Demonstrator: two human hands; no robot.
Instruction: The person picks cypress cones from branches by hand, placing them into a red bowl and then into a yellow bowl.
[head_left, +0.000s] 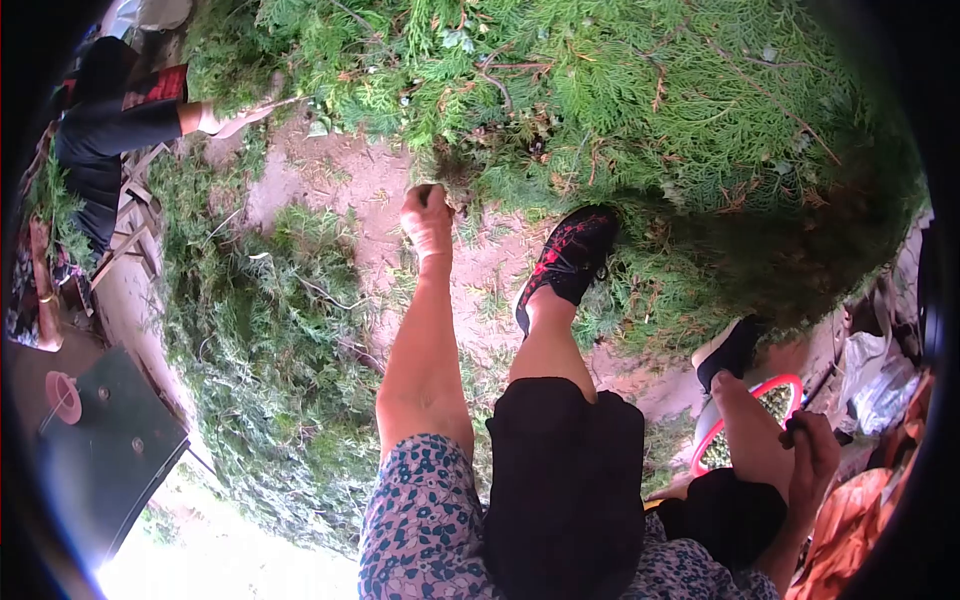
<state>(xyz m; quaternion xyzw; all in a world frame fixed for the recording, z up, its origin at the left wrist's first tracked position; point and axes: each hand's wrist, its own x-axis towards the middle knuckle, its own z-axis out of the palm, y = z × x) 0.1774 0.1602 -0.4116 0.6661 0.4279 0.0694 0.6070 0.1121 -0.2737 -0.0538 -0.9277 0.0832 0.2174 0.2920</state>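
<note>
My left hand [428,222] reaches out over bare ground beside cut evergreen branches [600,110]. Its fingers are curled closed, with a dark patch at the tips; what they hold, if anything, I cannot make out. Low on the right, my right hand [815,458] is beside a red-rimmed bucket [797,382], fingers bent inward around a dark spot that is too small to name. Small green pieces [718,455] lie inside the bucket, which my leg partly hides.
My black-and-red shoe [570,258] stands among the branches. More greenery [280,330] is heaped to the left. Another person's hand [235,118] reaches in at upper left. A dark green table [105,440] bears a pink round item [63,397]. Clear plastic [875,375] and orange cloth [860,520] lie at right.
</note>
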